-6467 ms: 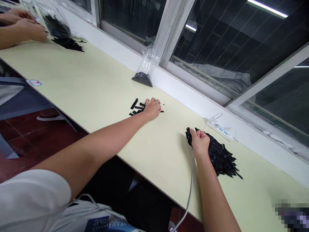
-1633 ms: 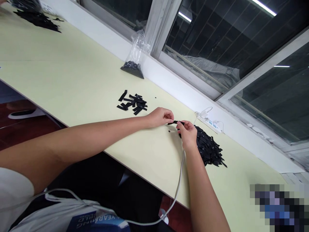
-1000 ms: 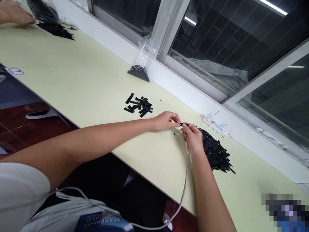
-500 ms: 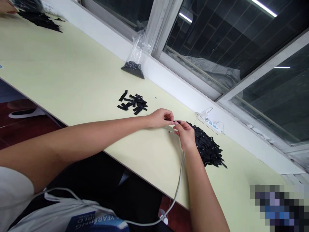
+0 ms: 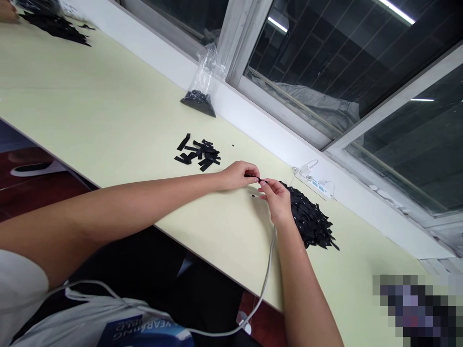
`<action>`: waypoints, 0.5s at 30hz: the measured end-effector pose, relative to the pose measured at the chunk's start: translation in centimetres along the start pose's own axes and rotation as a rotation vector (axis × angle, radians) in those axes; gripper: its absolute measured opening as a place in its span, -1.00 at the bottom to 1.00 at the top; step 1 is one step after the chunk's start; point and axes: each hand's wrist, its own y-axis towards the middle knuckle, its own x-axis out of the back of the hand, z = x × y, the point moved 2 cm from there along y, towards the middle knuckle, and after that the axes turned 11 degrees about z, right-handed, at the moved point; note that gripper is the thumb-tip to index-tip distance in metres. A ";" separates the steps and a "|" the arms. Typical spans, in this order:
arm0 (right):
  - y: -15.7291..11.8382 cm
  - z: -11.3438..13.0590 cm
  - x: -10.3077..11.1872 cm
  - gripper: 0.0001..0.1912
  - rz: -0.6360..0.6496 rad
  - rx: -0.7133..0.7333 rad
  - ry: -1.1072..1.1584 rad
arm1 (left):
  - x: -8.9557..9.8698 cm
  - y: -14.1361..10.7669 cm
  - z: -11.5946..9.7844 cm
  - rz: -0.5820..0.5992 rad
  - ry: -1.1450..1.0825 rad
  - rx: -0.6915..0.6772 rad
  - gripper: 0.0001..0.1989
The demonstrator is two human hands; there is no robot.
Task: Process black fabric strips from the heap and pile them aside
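While the left hand [image 5: 240,174] and right hand [image 5: 278,200] meet above the surface [image 5: 119,111], both pinch a black strip [image 5: 249,176], partly hidden by the fingers. Just beside the right hand, a large pile [image 5: 313,219] of strips lies near the far edge. A smaller pile [image 5: 205,153] lies beyond the left hand; a clear bag [image 5: 200,94] of dark pieces stands at the far edge.

A long pale-yellow table [image 5: 108,106] runs diagonally across the room, its far edge against a low white wall [image 5: 253,131]. Above the wall stand windows [image 5: 304,58] in pale frames [image 5: 243,43], the panes dark, with bright light strips [image 5: 396,11] showing in the glass. Dark red floor [image 5: 39,193] shows below the table's near edge.
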 end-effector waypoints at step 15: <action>-0.7 0.5 0.3 -0.83 0.235 0.023 -0.771 | 0.8 0.0 0.6 -0.059 0.177 0.041 -0.87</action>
